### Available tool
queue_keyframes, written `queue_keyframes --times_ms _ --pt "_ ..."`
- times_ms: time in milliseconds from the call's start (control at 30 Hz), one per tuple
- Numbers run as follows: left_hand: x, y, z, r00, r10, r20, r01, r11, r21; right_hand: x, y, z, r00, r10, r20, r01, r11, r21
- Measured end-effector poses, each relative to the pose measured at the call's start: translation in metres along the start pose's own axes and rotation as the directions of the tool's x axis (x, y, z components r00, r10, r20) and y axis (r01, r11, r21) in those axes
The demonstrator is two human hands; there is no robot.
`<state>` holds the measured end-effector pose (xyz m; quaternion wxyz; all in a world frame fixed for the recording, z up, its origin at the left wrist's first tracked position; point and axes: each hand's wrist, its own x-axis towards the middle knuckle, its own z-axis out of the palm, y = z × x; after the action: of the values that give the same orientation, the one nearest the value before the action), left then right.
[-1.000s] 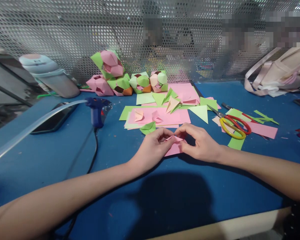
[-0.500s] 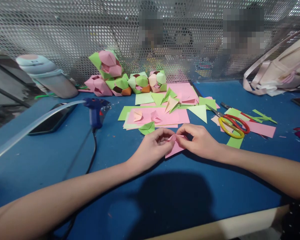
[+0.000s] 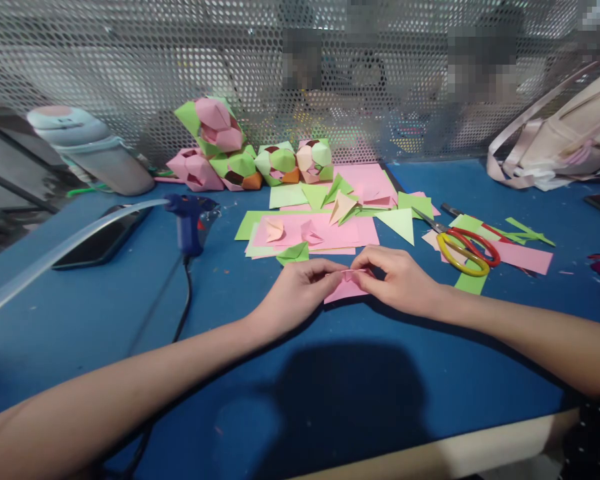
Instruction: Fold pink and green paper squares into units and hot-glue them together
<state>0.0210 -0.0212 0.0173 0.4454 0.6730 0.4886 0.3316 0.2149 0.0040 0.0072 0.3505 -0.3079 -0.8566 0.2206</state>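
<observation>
Pink paper (image 3: pixel 344 288) is pinched between both hands (image 3: pixel 296 293), forearms angled inward.

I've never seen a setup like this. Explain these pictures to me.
There is no robot here: a person works barehanded, and every picture comes from one camera worn on their head, looking forward and down. The left hand and right hand hold a piece of pink paper between them. On the blue table lie colored sheets, scissors and a glue gun. Folded paper shapes sit behind, before a perforated screen.
</observation>
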Motion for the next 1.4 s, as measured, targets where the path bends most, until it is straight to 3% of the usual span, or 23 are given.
queue_keyframes --times_ms 433,800,1400 --pt "0.0007 -0.0043 0.0021 1.0 0.011 -0.006 -0.011 1.0 0.019 -0.0001 0.0017 0.0012 0.998 -0.056 0.027 0.056 0.998 -0.018" --pt "0.0015 -0.0037 0.0023 0.993 0.023 -0.118 -0.022 1.0 0.014 -0.0006 -0.0016 0.0011 0.992 0.126 -0.011 -0.125 0.991 0.046" --pt "0.0019 -0.0059 0.0045 0.992 0.012 -0.123 -0.013 1.0 -0.008 -0.0003 0.0001 0.0004 0.97 0.239 0.035 -0.241 0.949 0.204"
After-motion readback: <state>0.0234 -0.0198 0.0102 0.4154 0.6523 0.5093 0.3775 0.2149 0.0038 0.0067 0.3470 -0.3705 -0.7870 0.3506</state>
